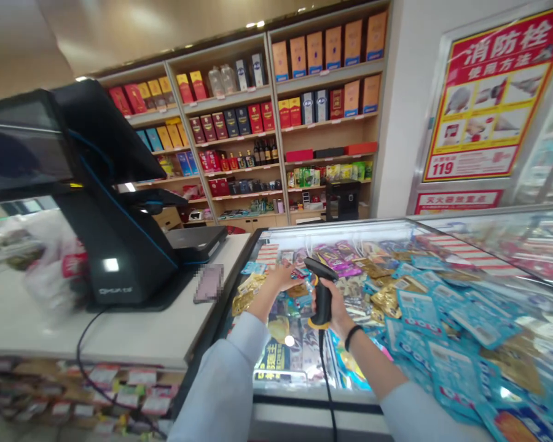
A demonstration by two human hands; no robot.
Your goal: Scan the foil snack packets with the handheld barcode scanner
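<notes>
My right hand [338, 306] is wrapped around the grip of a black barcode scanner [323, 302] with yellow trim. Its head tilts to the left, and its cable [327, 380] runs down toward me. Just left of it, my left hand [281, 277] reaches over the display case with its fingers drawn together. A small red and blue item [298, 274] shows at those fingertips, too small to name. Beneath both hands lie packets in the glass-sided case, including gold packets [249, 293] on the left and purple ones [343, 255] behind.
Many blue packets [461, 368] are heaped at the right. A black checkout terminal [124, 239] stands on the white counter [152, 334] at left, with a blurred-out phone-like object [209, 283] beside it. Shelves of boxed goods [235, 123] line the back wall.
</notes>
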